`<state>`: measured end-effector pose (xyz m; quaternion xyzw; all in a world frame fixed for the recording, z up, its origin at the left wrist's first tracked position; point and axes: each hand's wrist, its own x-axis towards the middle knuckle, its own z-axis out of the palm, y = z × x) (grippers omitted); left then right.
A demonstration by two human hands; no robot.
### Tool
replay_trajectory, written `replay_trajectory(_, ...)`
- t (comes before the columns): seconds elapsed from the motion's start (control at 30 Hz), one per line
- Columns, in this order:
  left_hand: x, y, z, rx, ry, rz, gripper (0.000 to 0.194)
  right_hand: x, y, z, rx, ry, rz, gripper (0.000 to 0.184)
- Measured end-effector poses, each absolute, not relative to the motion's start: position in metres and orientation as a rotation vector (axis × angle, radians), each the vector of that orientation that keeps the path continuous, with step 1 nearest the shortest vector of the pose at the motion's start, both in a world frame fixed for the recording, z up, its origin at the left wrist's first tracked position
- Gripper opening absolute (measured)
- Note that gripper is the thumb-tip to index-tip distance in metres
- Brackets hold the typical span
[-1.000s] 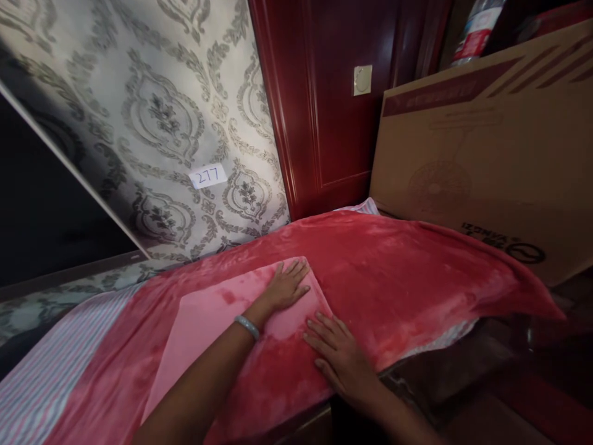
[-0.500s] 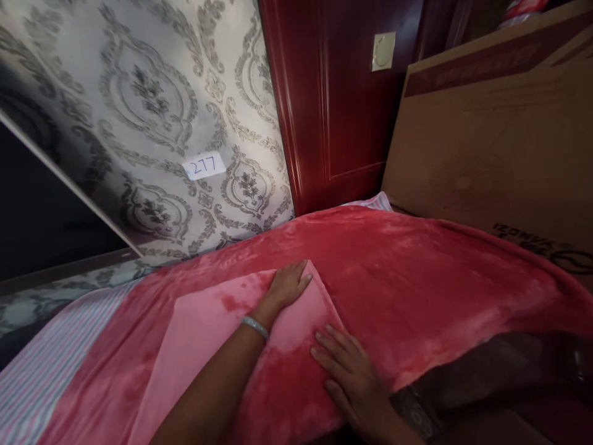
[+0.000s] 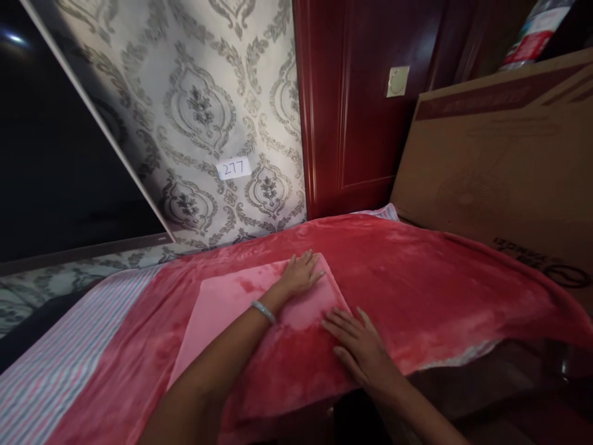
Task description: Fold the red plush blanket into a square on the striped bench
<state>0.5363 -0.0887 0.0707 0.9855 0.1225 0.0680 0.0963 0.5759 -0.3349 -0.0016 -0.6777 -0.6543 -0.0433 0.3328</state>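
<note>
A folded pink and red plush blanket (image 3: 282, 364) lies on a larger spread of red plush cloth (image 3: 417, 278). My left hand (image 3: 300, 275) rests flat on its pale pink top near the far corner, fingers stretched out. A grey bracelet (image 3: 264, 311) circles the left wrist. Nearer to me, my right hand (image 3: 356, 346) lies at the folded piece's right edge, its fingers extended and slightly apart, touching the cloth. Neither hand grips anything.
Striped cloth (image 3: 88, 346) shows under the red spread at left. A large cardboard box (image 3: 500, 167) stands at right, with a bottle (image 3: 537, 34) behind its top edge. A dark screen (image 3: 69, 148) is at left. Patterned wallpaper (image 3: 199, 111) and a dark red panel (image 3: 365, 123) stand behind.
The camera view has shifted, so the scene sits further right and more of the screen and bottle shows. Both hands stay flat on the folded blanket in nearly the same places.
</note>
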Motion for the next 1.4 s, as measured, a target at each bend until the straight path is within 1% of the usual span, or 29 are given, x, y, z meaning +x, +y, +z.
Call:
replay_trajectory(0.07, 0.515, -0.098, 0.075, 2.884, 0.218, 0.187, 0.06, 0.571, -0.328, 0.019, -1.732, -1.727, -0.124, 0.042)
replay_trajectory(0.13, 0.489, -0.105, 0.076, 2.844, 0.083, 0.173, 0.057, 0.562, -0.315, 0.039, -1.671, -1.813, -0.064, 0.041)
replay_trajectory(0.27, 0.445, -0.103, 0.071, 2.885, 0.033, 0.133, 0.057, 0.545, -0.288, 0.062, -1.582, -2.044, 0.112, 0.04)
replay_trajectory(0.43, 0.43, -0.073, 0.06, 3.019, 0.156, 0.088, 0.059, 0.54, -0.275, 0.048, -1.581, -2.176, 0.196, 0.054)
replay_trajectory(0.6, 0.447, -0.041, 0.058, 3.039, 0.32, 0.108, 0.059, 0.54, -0.277, 0.039, -1.643, -2.159, 0.327, 0.057)
replay_trajectory(0.73, 0.458, -0.021, 0.057, 2.955, 0.403, 0.068, 0.06, 0.54, -0.278, 0.036, -1.64, -2.147, 0.343, 0.06)
replay_trajectory(1.07, 0.458, -0.018, 0.039, 2.884, 0.432, 0.211, 0.062, 0.539, -0.279, 0.033, -1.658, -2.104, 0.398, 0.06)
replay_trajectory(1.27, 0.456, -0.021, 0.042, 2.901, 0.457, 0.212, 0.062, 0.538, -0.278, 0.037, -1.681, -2.11, 0.399, 0.056)
replay_trajectory(1.4, 0.459, -0.028, 0.053, 2.95, 0.496, 0.15, 0.062, 0.537, -0.277, 0.04, -1.696, -2.099, 0.378, 0.054)
